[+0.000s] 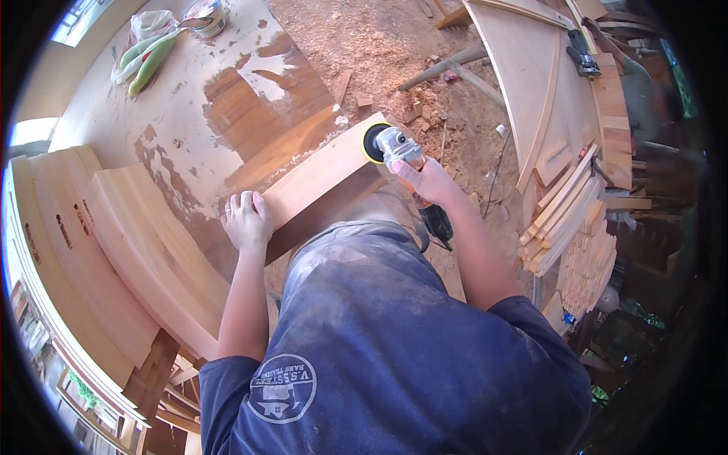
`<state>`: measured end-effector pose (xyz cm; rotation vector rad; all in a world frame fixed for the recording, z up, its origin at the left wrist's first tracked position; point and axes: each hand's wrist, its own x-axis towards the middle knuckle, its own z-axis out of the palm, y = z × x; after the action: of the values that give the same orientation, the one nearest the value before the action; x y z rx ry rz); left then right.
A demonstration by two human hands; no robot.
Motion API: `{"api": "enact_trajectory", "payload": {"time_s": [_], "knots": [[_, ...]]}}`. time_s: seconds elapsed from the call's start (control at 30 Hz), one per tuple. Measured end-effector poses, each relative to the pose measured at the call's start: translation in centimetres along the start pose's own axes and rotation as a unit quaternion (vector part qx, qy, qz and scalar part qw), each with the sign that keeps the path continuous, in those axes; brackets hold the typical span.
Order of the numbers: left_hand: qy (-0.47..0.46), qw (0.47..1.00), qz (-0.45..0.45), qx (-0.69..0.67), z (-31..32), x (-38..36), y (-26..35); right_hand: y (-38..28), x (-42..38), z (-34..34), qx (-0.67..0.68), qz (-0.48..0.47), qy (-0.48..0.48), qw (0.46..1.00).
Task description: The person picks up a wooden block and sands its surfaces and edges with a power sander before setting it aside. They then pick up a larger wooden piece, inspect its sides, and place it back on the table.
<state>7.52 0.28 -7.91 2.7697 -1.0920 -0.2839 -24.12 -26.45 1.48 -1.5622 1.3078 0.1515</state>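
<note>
Right now my right hand (421, 180) is closed around the body of a small power sander (403, 149), fingers wrapped and thumb laid along it. Its round, dark pad (372, 142) with a yellow rim is at the far end of the wooden board (322, 171). My left hand (247, 220) is at the near left end of the same board, palm down, with the fingers bent and close together; whether they pinch the wood or only press on it, I cannot tell.

The board lies along the edge of the bench (189, 114), just in front of my body, running slantwise from my left hand up to the sander. It is long, straight and thick, with square edges. Its upper face is pale tan, faintly pink, and looks even and plain; the side toward me sits in shadow and shows a darker, reddish brown.

Under and beyond it, the top of the bench is patchy, whitish in places and bare brown wood in others. Toward its far side are long green vegetables (152, 64) by a crumpled plastic bag (152, 25), with a tub (206, 17) near them. Wide, curved planks (152, 243) stand close together to my left, some with dark slots cut in them. Shavings (364, 45) cover the floor ahead, and stacked pale strips (565, 216) lie to my right.
</note>
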Motion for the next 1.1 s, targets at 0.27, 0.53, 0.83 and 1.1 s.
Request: {"api": "enact_trajectory", "payload": {"time_s": [0.27, 0.53, 0.83, 1.1], "knots": [[-0.004, 1.000, -0.003, -0.009, -0.2, 0.0, 0.1, -3.3, 4.1, -3.5, -0.101, 0.013, -0.016, 0.995], [0.061, 0.996, 0.011, -0.058, 0.8, 0.0, -1.2, -2.6, 3.1, -1.3, -0.007, 0.006, -0.031, 0.999], [0.214, 0.945, -0.185, -0.164, -1.0, 0.5, -10.5, -11.0, -0.3, 10.5, -0.161, -0.054, -0.204, 0.964], [0.291, 0.845, -0.231, -0.385, -7.7, -0.3, -8.0, -17.0, -2.4, 23.0, -0.330, -0.158, -0.264, 0.893]]}}
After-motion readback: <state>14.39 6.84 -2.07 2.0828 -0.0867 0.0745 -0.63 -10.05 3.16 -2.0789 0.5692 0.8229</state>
